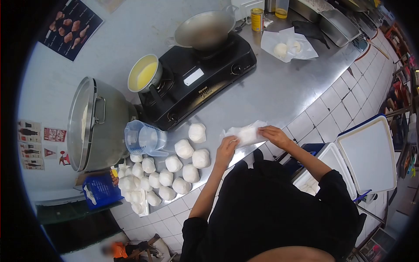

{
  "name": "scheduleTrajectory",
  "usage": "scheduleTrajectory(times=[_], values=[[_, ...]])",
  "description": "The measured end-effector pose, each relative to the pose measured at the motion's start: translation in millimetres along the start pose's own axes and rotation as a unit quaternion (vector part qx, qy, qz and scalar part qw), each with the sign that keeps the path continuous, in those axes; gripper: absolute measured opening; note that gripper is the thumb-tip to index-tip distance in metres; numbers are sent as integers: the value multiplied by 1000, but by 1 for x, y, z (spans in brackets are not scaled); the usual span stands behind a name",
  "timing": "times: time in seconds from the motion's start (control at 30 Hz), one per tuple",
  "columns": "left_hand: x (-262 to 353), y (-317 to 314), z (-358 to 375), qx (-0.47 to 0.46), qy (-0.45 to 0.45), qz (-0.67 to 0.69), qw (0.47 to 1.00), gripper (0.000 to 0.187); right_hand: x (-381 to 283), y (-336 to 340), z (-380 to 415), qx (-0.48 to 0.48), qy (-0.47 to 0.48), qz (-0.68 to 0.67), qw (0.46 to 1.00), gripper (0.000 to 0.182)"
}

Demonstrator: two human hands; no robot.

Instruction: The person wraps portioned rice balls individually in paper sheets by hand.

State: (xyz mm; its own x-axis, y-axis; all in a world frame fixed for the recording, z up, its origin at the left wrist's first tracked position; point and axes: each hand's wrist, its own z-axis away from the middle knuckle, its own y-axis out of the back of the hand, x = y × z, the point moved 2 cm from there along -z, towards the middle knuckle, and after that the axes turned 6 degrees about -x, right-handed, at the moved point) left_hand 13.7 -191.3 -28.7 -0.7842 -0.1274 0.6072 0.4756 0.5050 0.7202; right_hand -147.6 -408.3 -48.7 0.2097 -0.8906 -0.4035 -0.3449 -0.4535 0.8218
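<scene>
A white packet in thin, translucent wrapping (248,135) lies at the front edge of the steel table, between my two hands. My left hand (227,147) grips its left end, fingers closed on the wrapping. At the opposite end, my right hand (274,136) pinches the wrapping between thumb and fingers. What the packet contains is hidden. To the left, several round white wrapped bundles (184,149) are spread over the table, with more piled together at its left end.
Behind the packet stands a black gas stove (205,83) with a wok (205,30) and a saucepan of yellow liquid (143,78). A clear plastic jug (144,137) and large metal pot (104,126) stand left. An open cooler box (327,170) is at right.
</scene>
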Motion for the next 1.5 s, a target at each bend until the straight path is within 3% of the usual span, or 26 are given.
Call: scheduleTrajectory(times=[0.13,0.23,0.33,0.43,0.53,0.63,0.73,0.83,0.93,1.03,1.13,1.23,1.33,1.43,1.5], values=[[1,11,-4,-8,-89,-129,988,31,0,-5,14,-3,-55,-33,998,36],[-11,10,2,-67,-54,-146,986,34,-2,-5,14,15,-61,-43,997,37],[-9,14,1,-87,-53,-26,994,31,-9,-4,9,-23,-88,-50,995,38],[2,23,-2,-85,-62,-25,994,26,-18,6,6,-50,-104,-102,988,42],[-32,8,2,-98,-95,-26,990,25,-25,11,7,-28,-97,-135,986,47],[-38,3,-8,-118,-37,43,991,22,-21,-7,9,-23,-116,-61,991,49],[-16,15,-25,-73,98,122,985,21,-17,-19,3,-46,-172,-76,981,52],[-22,16,-36,-128,189,147,962,25,-26,-13,-16,-74,-259,-49,962,58],[-19,12,-42,-160,158,74,972,22,-36,8,-43,-55,-312,-99,943,64],[-15,1,-26,-78,83,-25,993,20,-35,24,-58,-31,-263,-139,954,68],[-14,-9,-16,16,69,-2,997,20,-27,17,-59,-55,-265,-169,948,65],[-14,-8,-21,42,73,20,996,16,-18,7,-56,-83,-293,-149,941,56],[-19,1,-35,-1,86,-19,996,9,-3,0,-63,-129,-313,-109,935,52],[-23,6,-56,-130,171,-85,973,10,20,-10,-80,-247,-303,-67,918,58],[-22,10,-75,-186,216,-90,954,14,36,-16,-93,-267,-242,-67,930,75]])
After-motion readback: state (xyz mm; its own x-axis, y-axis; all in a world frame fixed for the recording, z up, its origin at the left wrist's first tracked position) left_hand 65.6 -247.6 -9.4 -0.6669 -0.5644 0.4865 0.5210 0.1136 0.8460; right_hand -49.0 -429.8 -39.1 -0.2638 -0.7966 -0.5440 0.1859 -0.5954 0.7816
